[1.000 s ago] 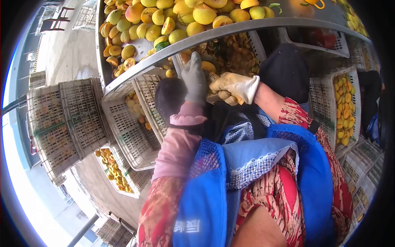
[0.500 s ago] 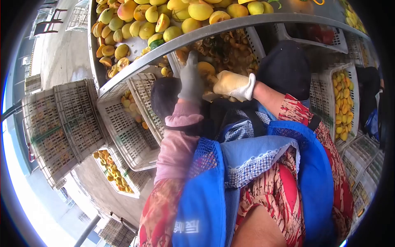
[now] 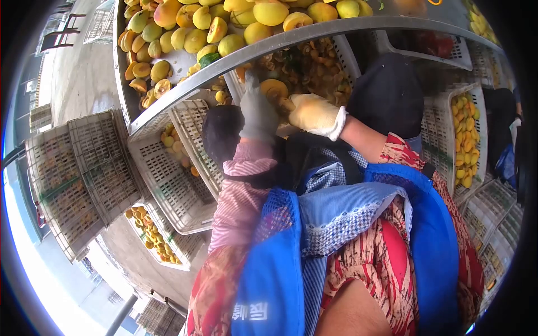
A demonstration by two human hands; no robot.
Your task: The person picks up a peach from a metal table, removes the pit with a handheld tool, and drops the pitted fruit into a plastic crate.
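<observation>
My left hand [image 3: 258, 112], in a grey glove, is closed at the side of a cut yellow peach [image 3: 273, 89], its cut face showing. My right hand [image 3: 316, 115], in a cream glove with a white cuff, has its fingers curled at the lower right of that peach. Whatever those fingers grip is hidden. Both hands are above my lap, over the near edge of a white crate [image 3: 348, 56] of peach scraps [image 3: 314, 64]. Just beyond, a metal-rimmed table [image 3: 314, 29] bears a heap of whole and halved peaches [image 3: 230, 45].
On the left stand an open crate [image 3: 168, 185] with some peaches, stacked crates [image 3: 84, 173] and a floor crate of halves [image 3: 154, 238]. A crate of peach halves [image 3: 466, 140] is on the right, near another person's dark clothing [image 3: 501, 120]. My knees flank the scrap crate.
The view has shifted slightly, with the table and left crates a little further left. My left hand has tilted a little, and more of the peach's cut face shows between the hands.
</observation>
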